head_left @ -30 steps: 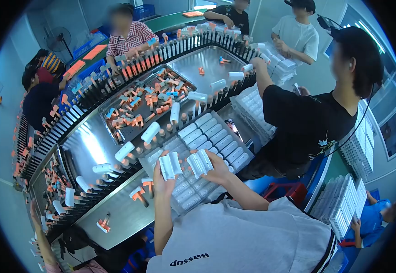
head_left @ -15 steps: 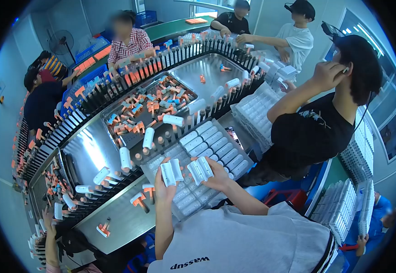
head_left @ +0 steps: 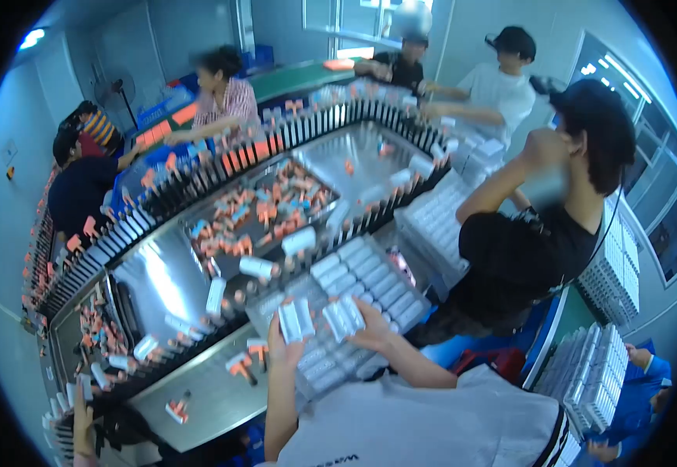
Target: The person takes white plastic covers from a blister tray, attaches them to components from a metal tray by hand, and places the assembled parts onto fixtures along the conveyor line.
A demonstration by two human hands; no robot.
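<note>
My left hand is closed around white plastic shells, which appear to be a pair side by side. My right hand grips similar white shells a short distance to the right. Both hands are over a moulded tray with rows of white rounded pieces in its far part. Nearer me, the compartments also look filled with white pieces, though blur hides their detail.
A looped conveyor with black upright holders runs left of the tray, carrying white and orange parts. Inside it lies a heap of orange parts. A co-worker in black stands close on the right, beside stacked trays.
White pieces on the conveyor holders have shifted along. My hands still hold the shells, slightly lower in view. The co-worker at the right has moved their head and arm a little.
</note>
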